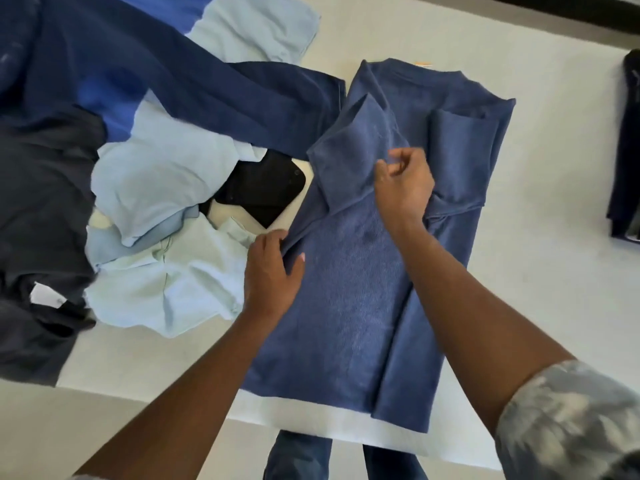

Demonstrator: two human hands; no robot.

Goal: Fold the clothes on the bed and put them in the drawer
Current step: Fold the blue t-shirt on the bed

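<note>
T-shirt (349, 306): blue, is lying flat at the near edge of the bed (536, 271), right side already folded inward.
Left hand (272, 275): is pinching the shirt's left edge, seemingly bringing it over for the matching fold.
Right hand (405, 183): fingers curled, is pinching the sleeve (349, 157) to tuck it flat.
Pile (156, 174): unfolded clothes are lying just beside.
Drawer: not showing.

Bright, even light; slight motion blur.
</note>
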